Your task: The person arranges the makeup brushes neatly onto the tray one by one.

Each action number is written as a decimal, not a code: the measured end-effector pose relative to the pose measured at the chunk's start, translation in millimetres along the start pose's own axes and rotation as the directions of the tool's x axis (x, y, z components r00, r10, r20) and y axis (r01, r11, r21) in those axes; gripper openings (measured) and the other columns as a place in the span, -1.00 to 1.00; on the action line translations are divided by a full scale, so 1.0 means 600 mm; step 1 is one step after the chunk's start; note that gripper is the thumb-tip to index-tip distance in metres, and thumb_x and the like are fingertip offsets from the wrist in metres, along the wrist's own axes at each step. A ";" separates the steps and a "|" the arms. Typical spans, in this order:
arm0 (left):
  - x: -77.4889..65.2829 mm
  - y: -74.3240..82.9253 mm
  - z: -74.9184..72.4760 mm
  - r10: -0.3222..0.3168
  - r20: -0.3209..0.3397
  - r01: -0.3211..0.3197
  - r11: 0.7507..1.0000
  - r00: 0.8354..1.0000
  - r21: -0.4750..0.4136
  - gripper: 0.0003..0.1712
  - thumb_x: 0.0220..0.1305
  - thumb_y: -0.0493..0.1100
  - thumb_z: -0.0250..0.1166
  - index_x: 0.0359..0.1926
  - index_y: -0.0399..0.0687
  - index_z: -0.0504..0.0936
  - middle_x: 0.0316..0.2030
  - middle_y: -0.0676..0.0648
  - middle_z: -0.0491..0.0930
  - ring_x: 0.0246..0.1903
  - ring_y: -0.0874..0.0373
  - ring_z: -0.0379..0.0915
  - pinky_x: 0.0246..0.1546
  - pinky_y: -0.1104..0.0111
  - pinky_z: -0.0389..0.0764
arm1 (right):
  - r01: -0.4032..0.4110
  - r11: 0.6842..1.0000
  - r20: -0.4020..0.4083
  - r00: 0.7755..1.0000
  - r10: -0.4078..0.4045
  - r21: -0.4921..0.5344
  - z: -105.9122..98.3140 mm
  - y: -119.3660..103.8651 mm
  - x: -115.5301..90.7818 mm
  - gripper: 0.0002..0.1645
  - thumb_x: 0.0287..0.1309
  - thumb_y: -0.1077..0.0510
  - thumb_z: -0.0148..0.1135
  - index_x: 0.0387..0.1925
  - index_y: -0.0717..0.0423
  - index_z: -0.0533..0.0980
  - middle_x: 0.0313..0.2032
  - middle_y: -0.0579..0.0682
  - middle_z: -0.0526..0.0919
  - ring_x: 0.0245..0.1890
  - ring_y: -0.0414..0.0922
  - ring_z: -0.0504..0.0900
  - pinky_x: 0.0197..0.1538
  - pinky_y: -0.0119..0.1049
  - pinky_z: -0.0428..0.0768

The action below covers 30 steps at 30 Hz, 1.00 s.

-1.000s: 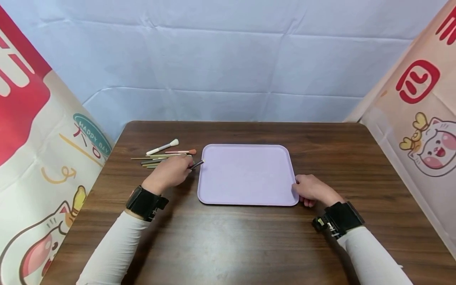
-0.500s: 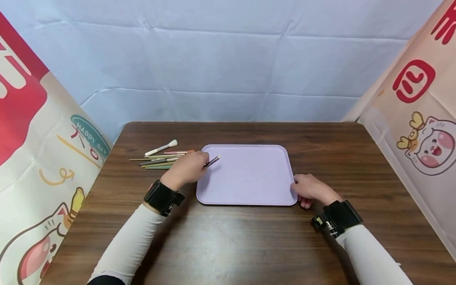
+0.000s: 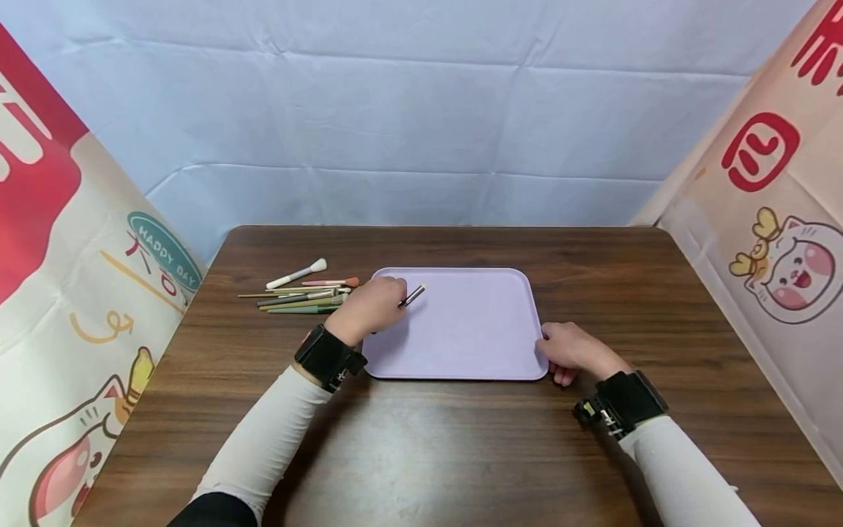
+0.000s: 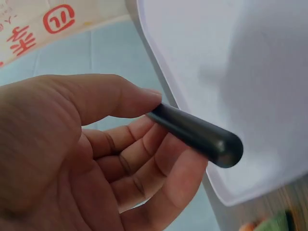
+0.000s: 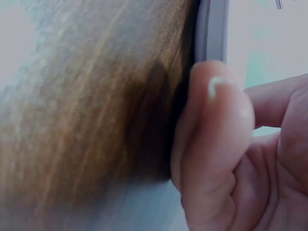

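My left hand (image 3: 372, 307) pinches a black-handled brush (image 4: 197, 134) between thumb and fingers, over the left part of a lilac tray (image 3: 461, 329). In the left wrist view the handle's rounded end points toward the camera; in the head view the brush's pale tip sticks out to the right of the hand. My right hand (image 3: 579, 348) grips the tray's right edge near its front corner. The right wrist view has its fingers right at the tray's rim (image 5: 211, 36), close over the table.
Left of the tray lie a white brush (image 3: 296, 274), a pink brush (image 3: 329, 282) and several thinner brushes (image 3: 296, 300) with green, grey and gold handles. The wooden table (image 3: 421, 446) meets a pale cloth backdrop (image 3: 408, 132) behind, with printed cloths at both sides.
My left hand has moved right with the black-handled brush, from beside the other brushes to over the tray's left part. My right hand has stayed at the tray's edge.
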<state>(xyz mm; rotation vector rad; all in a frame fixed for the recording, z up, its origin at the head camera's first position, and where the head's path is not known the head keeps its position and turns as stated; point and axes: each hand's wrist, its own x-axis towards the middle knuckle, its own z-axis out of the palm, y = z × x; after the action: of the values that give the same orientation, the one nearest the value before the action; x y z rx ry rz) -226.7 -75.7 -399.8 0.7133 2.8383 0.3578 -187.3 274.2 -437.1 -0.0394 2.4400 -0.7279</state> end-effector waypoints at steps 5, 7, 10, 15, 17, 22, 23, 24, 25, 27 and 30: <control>0.015 0.021 0.003 -0.005 0.039 0.005 1.000 0.999 -0.009 -0.89 0.42 -0.20 0.21 -0.25 -0.16 0.53 -0.42 -0.08 0.54 -0.40 0.06 0.45 -0.34 0.27 0.44 | -0.002 1.000 0.000 1.000 0.002 0.003 0.002 0.001 -0.001 -0.82 0.35 0.23 -0.10 -0.32 0.26 0.39 -0.58 0.12 0.57 -0.73 -0.13 0.60 -0.60 -0.25 0.63; 0.021 0.031 0.004 -0.013 0.046 0.014 1.000 0.999 -0.014 -0.88 0.42 -0.19 0.21 -0.25 -0.16 0.54 -0.41 -0.08 0.55 -0.39 0.06 0.47 -0.34 0.26 0.46 | -0.005 1.000 0.000 1.000 0.005 0.002 0.002 0.001 -0.001 -0.82 0.36 0.23 -0.09 -0.31 0.26 0.39 -0.57 0.12 0.57 -0.73 -0.12 0.60 -0.60 -0.25 0.63; 0.032 0.047 0.006 -0.028 0.060 0.029 0.999 0.998 -0.030 -0.87 0.42 -0.17 0.21 -0.23 -0.15 0.55 -0.40 -0.08 0.56 -0.39 0.06 0.49 -0.35 0.27 0.48 | -0.010 1.000 0.001 1.000 0.010 0.000 0.001 0.002 -0.002 -0.82 0.38 0.22 -0.09 -0.29 0.26 0.40 -0.56 0.12 0.56 -0.72 -0.12 0.60 -0.59 -0.25 0.63; 0.048 0.070 0.010 -0.039 0.072 0.043 0.998 0.997 -0.052 -0.88 0.43 -0.17 0.20 -0.22 -0.16 0.55 -0.39 -0.08 0.57 -0.40 0.08 0.49 -0.37 0.30 0.49 | -0.010 1.000 0.002 1.000 0.010 0.005 -0.001 0.003 -0.001 -0.82 0.37 0.22 -0.09 -0.29 0.26 0.39 -0.56 0.12 0.56 -0.72 -0.12 0.60 -0.58 -0.25 0.63; 0.053 0.078 0.010 -0.044 0.072 0.048 0.997 0.996 -0.059 -0.88 0.43 -0.18 0.20 -0.23 -0.16 0.56 -0.40 -0.08 0.57 -0.41 0.08 0.50 -0.38 0.31 0.50 | -0.009 1.000 0.005 1.000 0.009 0.009 -0.002 0.003 0.000 -0.82 0.37 0.22 -0.09 -0.29 0.26 0.39 -0.56 0.12 0.57 -0.72 -0.11 0.60 -0.58 -0.24 0.63; 0.065 0.094 0.012 -0.055 0.087 0.062 0.995 0.995 -0.076 -0.88 0.42 -0.19 0.20 -0.27 -0.14 0.55 -0.42 -0.07 0.57 -0.43 0.08 0.50 -0.40 0.32 0.50 | -0.014 1.000 0.010 1.000 0.014 0.015 -0.003 0.003 0.001 -0.82 0.38 0.22 -0.09 -0.28 0.26 0.40 -0.57 0.12 0.56 -0.71 -0.11 0.60 -0.58 -0.25 0.63; 0.068 0.097 0.013 -0.059 0.095 0.067 0.994 0.994 -0.081 -0.88 0.42 -0.19 0.20 -0.28 -0.14 0.55 -0.43 -0.07 0.57 -0.44 0.08 0.50 -0.41 0.33 0.50 | -0.014 1.000 0.008 1.000 0.014 0.014 -0.002 0.003 0.000 -0.82 0.37 0.22 -0.09 -0.28 0.26 0.40 -0.57 0.12 0.56 -0.71 -0.11 0.60 -0.58 -0.25 0.63; 0.071 0.100 0.015 -0.062 0.101 0.071 0.994 0.993 -0.083 -0.86 0.42 -0.18 0.20 -0.30 -0.13 0.56 -0.45 -0.06 0.57 -0.45 0.08 0.49 -0.42 0.33 0.49 | -0.015 1.000 0.007 1.000 0.015 0.015 -0.003 0.003 0.000 -0.82 0.37 0.22 -0.09 -0.28 0.26 0.40 -0.57 0.12 0.57 -0.71 -0.11 0.60 -0.58 -0.25 0.63; 0.074 0.102 0.016 -0.067 0.109 0.076 0.994 0.992 -0.084 -0.84 0.42 -0.17 0.20 -0.33 -0.13 0.56 -0.47 -0.06 0.56 -0.47 0.09 0.48 -0.43 0.34 0.48 | -0.015 1.000 0.007 1.000 0.015 0.016 -0.003 0.002 0.000 -0.82 0.37 0.22 -0.09 -0.29 0.26 0.40 -0.57 0.12 0.57 -0.71 -0.11 0.61 -0.58 -0.25 0.63; 0.079 0.106 0.018 -0.081 0.127 0.092 0.992 0.989 -0.088 -0.81 0.41 -0.17 0.20 -0.38 -0.11 0.56 -0.51 -0.03 0.54 -0.51 0.11 0.46 -0.48 0.37 0.47 | -0.015 1.000 0.005 1.000 0.015 0.017 -0.003 0.002 -0.001 -0.82 0.37 0.22 -0.09 -0.30 0.26 0.40 -0.56 0.13 0.57 -0.71 -0.11 0.61 -0.58 -0.25 0.63; 0.088 0.112 0.022 -0.100 0.166 0.120 0.986 0.981 -0.116 -0.75 0.42 -0.17 0.19 -0.44 -0.12 0.56 -0.60 -0.01 0.51 -0.62 0.16 0.42 -0.56 0.40 0.44 | -0.009 1.000 0.002 1.000 0.009 0.012 -0.002 0.000 -0.001 -0.81 0.37 0.22 -0.09 -0.31 0.25 0.39 -0.56 0.13 0.57 -0.72 -0.11 0.61 -0.59 -0.25 0.63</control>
<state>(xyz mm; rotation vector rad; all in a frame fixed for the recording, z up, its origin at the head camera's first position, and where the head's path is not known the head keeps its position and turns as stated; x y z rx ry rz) -239.7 9.5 -400.2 0.5318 2.6635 0.4359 -187.4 275.2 -436.1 -0.0251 2.4323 -0.7380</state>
